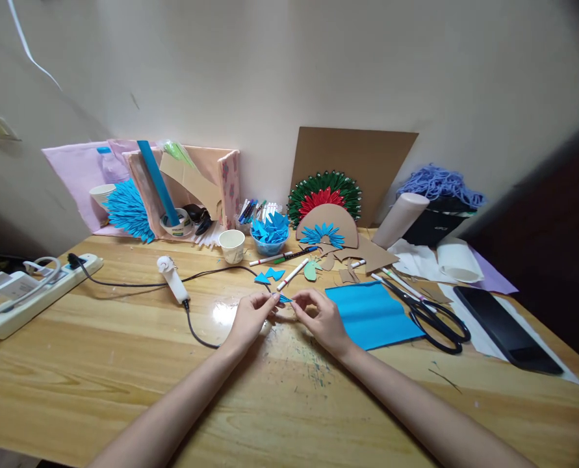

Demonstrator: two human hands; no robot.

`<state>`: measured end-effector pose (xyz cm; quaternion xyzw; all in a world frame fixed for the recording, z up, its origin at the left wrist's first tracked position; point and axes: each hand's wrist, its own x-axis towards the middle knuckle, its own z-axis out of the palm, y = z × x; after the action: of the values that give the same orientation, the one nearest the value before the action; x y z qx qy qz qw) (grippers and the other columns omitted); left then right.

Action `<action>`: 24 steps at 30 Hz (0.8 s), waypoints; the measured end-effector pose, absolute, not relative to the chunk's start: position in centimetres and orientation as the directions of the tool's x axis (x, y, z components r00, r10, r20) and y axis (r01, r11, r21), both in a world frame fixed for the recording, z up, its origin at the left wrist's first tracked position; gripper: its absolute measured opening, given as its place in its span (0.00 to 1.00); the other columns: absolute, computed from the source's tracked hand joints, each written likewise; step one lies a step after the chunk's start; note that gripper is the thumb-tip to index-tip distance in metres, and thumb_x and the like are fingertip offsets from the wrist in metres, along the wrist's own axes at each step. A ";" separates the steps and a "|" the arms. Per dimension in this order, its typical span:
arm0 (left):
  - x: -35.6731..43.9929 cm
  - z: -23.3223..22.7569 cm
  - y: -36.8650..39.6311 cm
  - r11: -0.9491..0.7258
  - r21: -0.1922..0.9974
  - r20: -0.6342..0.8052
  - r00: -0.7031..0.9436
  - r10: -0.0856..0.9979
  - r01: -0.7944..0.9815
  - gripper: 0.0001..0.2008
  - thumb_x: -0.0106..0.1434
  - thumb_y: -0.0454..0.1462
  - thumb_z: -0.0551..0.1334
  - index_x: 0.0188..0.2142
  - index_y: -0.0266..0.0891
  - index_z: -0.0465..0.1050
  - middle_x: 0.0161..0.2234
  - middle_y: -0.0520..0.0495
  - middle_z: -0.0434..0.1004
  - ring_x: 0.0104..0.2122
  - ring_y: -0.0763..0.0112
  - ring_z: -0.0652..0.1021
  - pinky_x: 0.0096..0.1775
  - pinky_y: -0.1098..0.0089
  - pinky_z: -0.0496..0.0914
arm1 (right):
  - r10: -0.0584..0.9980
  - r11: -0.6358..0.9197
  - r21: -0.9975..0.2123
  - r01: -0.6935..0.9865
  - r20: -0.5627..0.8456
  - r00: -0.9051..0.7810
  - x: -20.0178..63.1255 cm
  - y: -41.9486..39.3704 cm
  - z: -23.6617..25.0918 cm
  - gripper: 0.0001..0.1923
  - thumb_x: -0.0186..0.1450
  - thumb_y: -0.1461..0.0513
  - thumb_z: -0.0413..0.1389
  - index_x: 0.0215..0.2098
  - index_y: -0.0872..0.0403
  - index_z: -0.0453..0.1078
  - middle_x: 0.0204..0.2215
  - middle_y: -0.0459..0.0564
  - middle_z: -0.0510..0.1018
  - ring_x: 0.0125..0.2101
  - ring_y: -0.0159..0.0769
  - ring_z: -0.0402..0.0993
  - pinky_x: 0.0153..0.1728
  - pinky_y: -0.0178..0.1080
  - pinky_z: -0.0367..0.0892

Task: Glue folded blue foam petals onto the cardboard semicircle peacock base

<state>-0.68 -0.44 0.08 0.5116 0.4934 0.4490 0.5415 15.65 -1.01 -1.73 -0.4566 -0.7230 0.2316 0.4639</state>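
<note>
Both my hands meet over the middle of the wooden table [123, 364]. My left hand [250, 318] and my right hand [321, 318] pinch a small folded blue paper piece [284, 299] between their fingertips. Just to the right of my right hand lies a blue paper sheet [372, 315]. Two loose blue folded pieces [270, 275] lie a little beyond my hands, next to a white marker [292, 275].
A glue gun [173, 279] with its black cord lies left of my hands, a power strip [36, 286] further left. Black scissors [430, 315] and a black phone [506, 328] lie at the right. A bowl of blue pieces [270, 235], a paper cup [232, 246] and cardboard craft pieces [325, 221] stand behind.
</note>
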 end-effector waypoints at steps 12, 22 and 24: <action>-0.5 0.0 -0.4 0.093 0.996 -0.093 0.101 0.991 0.008 0.17 0.49 0.48 0.63 0.23 0.34 0.75 0.21 0.47 0.74 0.21 0.73 0.71 0.23 0.75 0.64 | 0.872 0.483 -0.753 0.447 0.462 -0.162 15.7 -1.1 -1.5 0.03 0.61 0.62 0.53 0.30 0.53 0.67 0.26 0.47 0.73 0.26 0.33 0.70 0.28 0.35 0.67; -1.2 -0.4 -0.1 0.037 0.996 -0.043 0.067 0.997 0.084 0.17 0.52 0.48 0.61 0.21 0.34 0.72 0.18 0.52 0.69 0.19 0.77 0.66 0.24 0.76 0.59 | 0.870 0.490 -0.753 0.440 0.455 -0.190 15.7 -1.1 -1.5 0.03 0.61 0.62 0.53 0.30 0.52 0.67 0.26 0.46 0.73 0.27 0.33 0.70 0.29 0.35 0.67; -1.2 -0.5 0.0 0.024 0.996 -0.031 0.072 0.997 0.089 0.17 0.53 0.48 0.61 0.22 0.34 0.72 0.19 0.51 0.69 0.20 0.76 0.66 0.25 0.76 0.59 | 0.870 0.490 -0.750 0.444 0.457 -0.188 15.7 -1.1 -1.5 0.03 0.61 0.62 0.53 0.30 0.52 0.67 0.26 0.46 0.73 0.27 0.33 0.70 0.29 0.35 0.67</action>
<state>-1.25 -0.03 -0.49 0.5328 0.5097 0.4517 0.5023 15.66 -1.14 -1.46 -0.4474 -0.7341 0.2343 0.4539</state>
